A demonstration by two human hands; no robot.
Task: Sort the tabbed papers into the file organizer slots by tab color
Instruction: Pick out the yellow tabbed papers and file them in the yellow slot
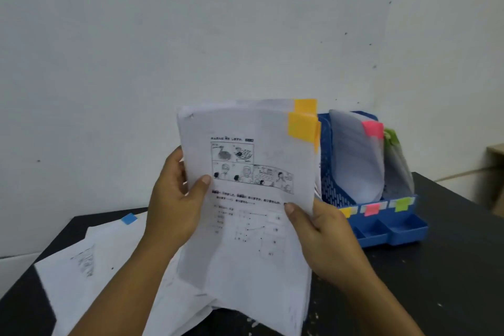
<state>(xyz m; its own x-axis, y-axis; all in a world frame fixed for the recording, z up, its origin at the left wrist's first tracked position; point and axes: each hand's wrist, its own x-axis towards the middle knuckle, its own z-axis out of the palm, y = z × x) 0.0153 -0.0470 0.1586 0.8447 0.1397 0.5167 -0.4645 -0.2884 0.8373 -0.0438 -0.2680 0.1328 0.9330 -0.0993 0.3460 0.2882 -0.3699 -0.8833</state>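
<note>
Both hands hold up a stack of printed papers with orange tabs at its top right corner. My left hand grips the stack's left edge, thumb on the front page. My right hand grips the right edge lower down. Behind and to the right stands the blue file organizer with orange, pink and green labels along its front. One slot holds papers with a pink tab, the slot to its right papers with a green tab. Loose sheets lie on the table at left, one with a blue tab.
The black table stands against a white wall. The organizer's front trays jut toward me. A cardboard box sits off the table at far right.
</note>
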